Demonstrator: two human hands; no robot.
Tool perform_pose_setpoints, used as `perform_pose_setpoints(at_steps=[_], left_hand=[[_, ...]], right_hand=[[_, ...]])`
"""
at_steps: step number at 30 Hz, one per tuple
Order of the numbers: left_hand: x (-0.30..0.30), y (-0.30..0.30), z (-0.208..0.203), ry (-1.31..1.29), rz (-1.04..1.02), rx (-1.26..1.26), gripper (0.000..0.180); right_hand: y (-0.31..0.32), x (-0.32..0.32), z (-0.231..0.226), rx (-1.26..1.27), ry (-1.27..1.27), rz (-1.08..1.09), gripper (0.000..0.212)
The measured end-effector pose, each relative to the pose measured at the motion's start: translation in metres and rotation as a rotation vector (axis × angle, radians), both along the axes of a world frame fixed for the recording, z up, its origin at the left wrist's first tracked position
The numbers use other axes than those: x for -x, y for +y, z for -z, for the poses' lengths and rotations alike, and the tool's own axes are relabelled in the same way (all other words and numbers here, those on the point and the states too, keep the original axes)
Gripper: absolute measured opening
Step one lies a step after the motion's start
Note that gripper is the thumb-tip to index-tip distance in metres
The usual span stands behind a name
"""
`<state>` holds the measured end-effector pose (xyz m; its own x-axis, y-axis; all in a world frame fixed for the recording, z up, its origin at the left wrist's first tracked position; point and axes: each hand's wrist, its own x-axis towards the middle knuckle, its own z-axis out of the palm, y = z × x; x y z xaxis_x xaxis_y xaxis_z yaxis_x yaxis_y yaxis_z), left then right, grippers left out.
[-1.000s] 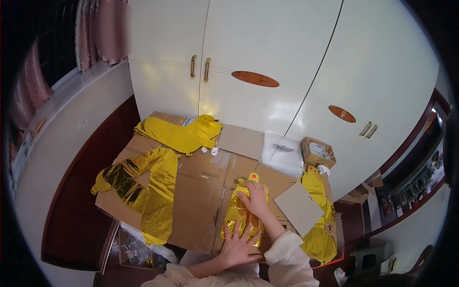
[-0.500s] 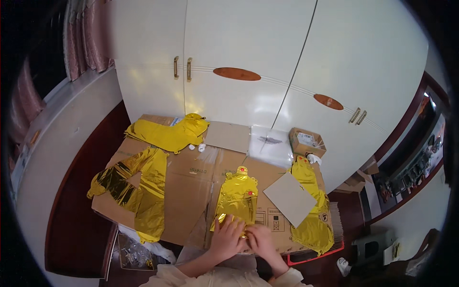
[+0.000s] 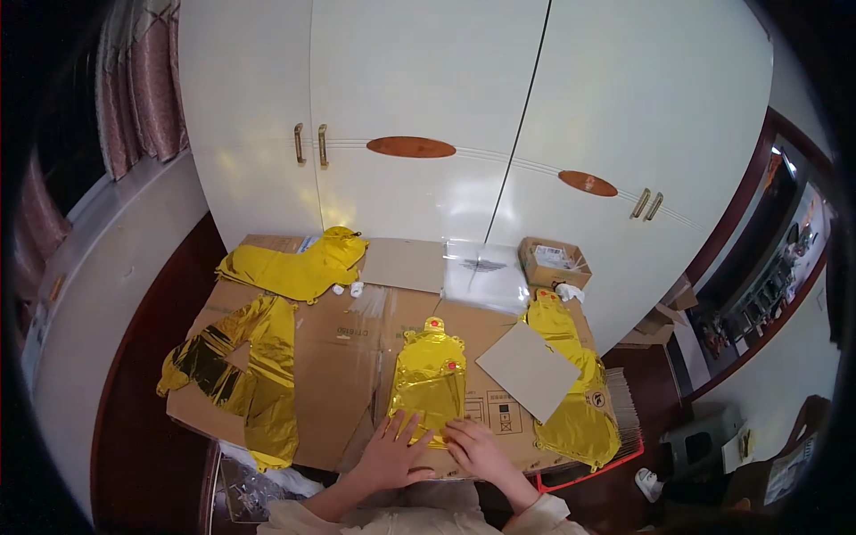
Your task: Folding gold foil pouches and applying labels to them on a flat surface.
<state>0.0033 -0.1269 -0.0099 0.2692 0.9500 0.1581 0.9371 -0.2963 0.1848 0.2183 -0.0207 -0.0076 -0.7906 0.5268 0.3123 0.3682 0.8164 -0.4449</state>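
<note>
A flat, folded gold foil balloon (image 3: 430, 379) with red dots near its top lies on the cardboard in front of me. My left hand (image 3: 392, 455) rests on its lower left edge, fingers spread and laid flat. At the lower right edge, my right hand (image 3: 479, 448) touches the foil with its fingers stretched over it, thumb side hidden. To the left lies a large flat gold foil balloon (image 3: 272, 383) with an opening in its middle. On the right, another gold foil balloon (image 3: 584, 428) is partly covered by a grey card sheet (image 3: 528, 370).
Flattened cardboard (image 3: 334, 383) covers the work surface. Along the back lie a further gold foil piece (image 3: 299, 269), a grey board (image 3: 403, 263), clear plastic bags (image 3: 486, 276) and a small carton (image 3: 555, 261). White cabinet doors (image 3: 401, 71) rise behind. A red-edged frame (image 3: 593, 474) stands at the right edge.
My hands have moved apart, and the left one now lies flatter with fingers spread. The balloon's lower edge shows more between them. The whole view has shifted slightly.
</note>
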Motion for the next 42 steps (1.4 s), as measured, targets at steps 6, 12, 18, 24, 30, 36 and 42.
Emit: perform_pose_setpoints(at_steps=[6, 12, 18, 24, 30, 36, 42], left_hand=[[-0.002, 0.001, -0.004, 0.025, -0.027, -0.005, 0.08], [-0.001, 0.001, -0.007, 0.031, -0.018, 0.001, 0.08], [-0.006, -0.01, -0.007, -0.011, -0.023, -0.034, 0.078], [-0.017, -0.039, -0.014, 0.004, -0.029, 0.019, 0.077], [-0.033, -0.022, -0.013, -0.087, 0.157, -0.052, 0.074], [-0.038, -0.012, -0.01, -0.043, 0.228, -0.063, 0.073], [-0.037, -0.013, -0.011, -0.027, 0.23, -0.059, 0.077]], right_hand=[[0.053, 0.018, 0.001, -0.174, -0.094, -0.005, 0.04], [0.101, 0.027, 0.007, -0.24, -0.107, -0.022, 0.045], [0.115, 0.031, -0.004, -0.179, -0.14, -0.065, 0.044], [0.094, 0.017, -0.01, -0.059, -0.102, -0.111, 0.042], [0.092, 0.018, -0.007, 0.006, -0.021, -0.098, 0.042], [0.096, 0.019, -0.006, 0.058, 0.041, -0.091, 0.042], [0.103, 0.022, 0.004, 0.053, 0.08, -0.081, 0.036]])
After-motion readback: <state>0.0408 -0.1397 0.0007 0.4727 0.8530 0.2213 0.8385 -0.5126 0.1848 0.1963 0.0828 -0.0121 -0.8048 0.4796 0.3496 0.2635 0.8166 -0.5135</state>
